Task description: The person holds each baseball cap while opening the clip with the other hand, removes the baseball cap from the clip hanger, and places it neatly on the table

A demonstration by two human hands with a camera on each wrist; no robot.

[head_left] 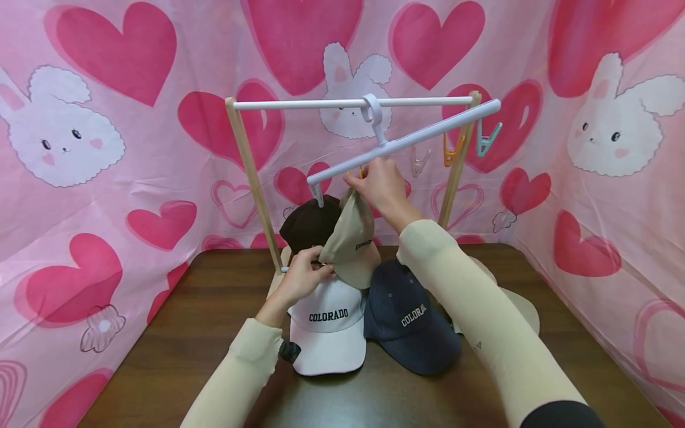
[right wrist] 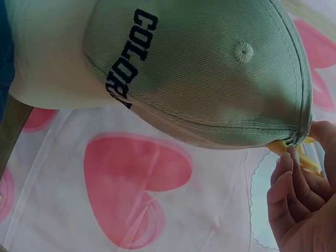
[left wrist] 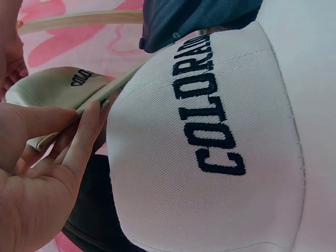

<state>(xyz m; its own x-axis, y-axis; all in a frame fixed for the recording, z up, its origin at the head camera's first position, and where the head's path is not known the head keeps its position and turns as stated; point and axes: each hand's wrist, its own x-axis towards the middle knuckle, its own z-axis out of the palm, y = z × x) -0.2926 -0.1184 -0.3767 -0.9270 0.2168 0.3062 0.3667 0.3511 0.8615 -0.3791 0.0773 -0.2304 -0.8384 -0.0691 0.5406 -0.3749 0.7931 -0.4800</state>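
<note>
A beige cap (head_left: 350, 235) with dark lettering hangs tilted under a white hanger bar (head_left: 407, 141). At the cap's top, my right hand (head_left: 382, 184) pinches a yellow clothespin (right wrist: 304, 160), which sits on the gathered cloth. With thumb and fingers my left hand (head_left: 304, 276) pinches the lower back edge of the same cap, seen close in the left wrist view as a folded rim. Behind it hangs a black cap (head_left: 307, 223), below a pale clip (head_left: 318, 193) at the bar's low end. A white COLORADO cap (head_left: 327, 321) is just below my left hand.
A navy cap (head_left: 409, 321) lies beside the white one, with a beige brim (head_left: 521, 309) behind my right sleeve. The hanger hooks onto a rack's white rod (head_left: 294, 104) between wooden posts (head_left: 251, 178). Orange (head_left: 452, 150), teal (head_left: 488, 139) and pink clips (head_left: 420, 161) dangle right.
</note>
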